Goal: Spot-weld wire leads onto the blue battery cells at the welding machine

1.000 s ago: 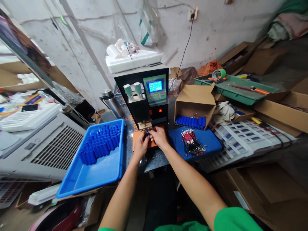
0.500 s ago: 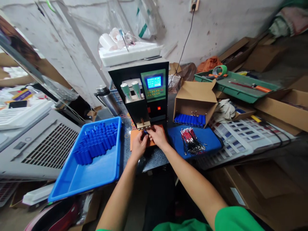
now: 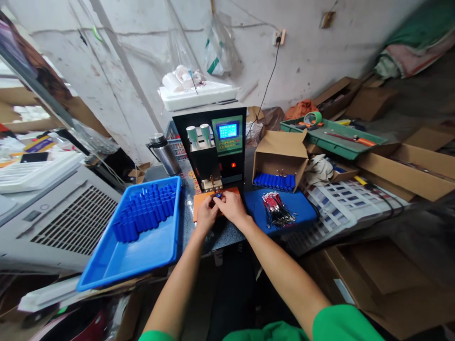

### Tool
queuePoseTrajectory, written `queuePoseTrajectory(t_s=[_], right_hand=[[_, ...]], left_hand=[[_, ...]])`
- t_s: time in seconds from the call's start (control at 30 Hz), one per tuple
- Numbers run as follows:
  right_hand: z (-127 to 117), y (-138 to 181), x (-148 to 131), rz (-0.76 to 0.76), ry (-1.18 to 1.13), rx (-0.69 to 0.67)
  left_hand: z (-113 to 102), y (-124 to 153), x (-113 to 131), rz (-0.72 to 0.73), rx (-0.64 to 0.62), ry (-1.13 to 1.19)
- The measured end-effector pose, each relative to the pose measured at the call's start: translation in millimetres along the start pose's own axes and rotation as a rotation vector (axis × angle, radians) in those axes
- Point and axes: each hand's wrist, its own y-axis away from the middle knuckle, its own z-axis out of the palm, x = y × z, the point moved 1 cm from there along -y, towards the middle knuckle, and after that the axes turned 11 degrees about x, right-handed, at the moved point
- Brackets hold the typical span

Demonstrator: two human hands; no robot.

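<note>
Over there at mid-frame, the left hand [image 3: 206, 213] and right hand [image 3: 231, 206] pinch a small blue cylinder [image 3: 218, 195] in a shared grip over the orange board [image 3: 198, 202].

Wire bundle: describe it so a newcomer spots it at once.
Find the black machine with the lit screen. To its right, a blue surface lies before an open carton. On that surface lies the wire bundle, red and black unlike the carton's blue cylinders.

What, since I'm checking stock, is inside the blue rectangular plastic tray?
Closely packed blue cylinders occupy the far part of the tray; its near floor shows. The floor beneath them is covered.
</note>
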Motion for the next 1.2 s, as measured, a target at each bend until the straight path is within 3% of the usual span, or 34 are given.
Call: queuePoseTrajectory(t_s=[0.17,0.3,0.57,0.7,0.83,1.0,1.2], right_hand=[[-4.3,-6.6,-8.8,-0.023,0.192,-0.019],[-25.7,-19.8,2.5,-0.032,0.273,-0.042],[-143.9,-41.5,82.0,-0.252,0.416,0.325],[-179.7,-46.6,118.7,-0.291,0.609,0.429],[-181.0,-53.7,133.1,-0.227,0.833,0.313],[-167.0,-68.0,128.0,-0.078,1.115,0.075],[-160.6,-77.5,119.0,-0.049,1.244,-0.071]], left_hand=[[-1.3,-4.3,-2.0,0.108,0.003,-0.080],[-1.0,-11.6,-2.8,0.080,-0.048,-0.117],[-6.1,-12.1,0.1,0.099,-0.054,-0.269],[-5.8,-10.5,-2.4,0.119,-0.049,-0.279],[-5.3,-9.1,-3.0,0.144,-0.020,-0.300],[-5.9,-8.1,-3.2,0.150,-0.045,-0.270],[-5.8,-8.1,-0.4,0.217,-0.035,-0.288]])
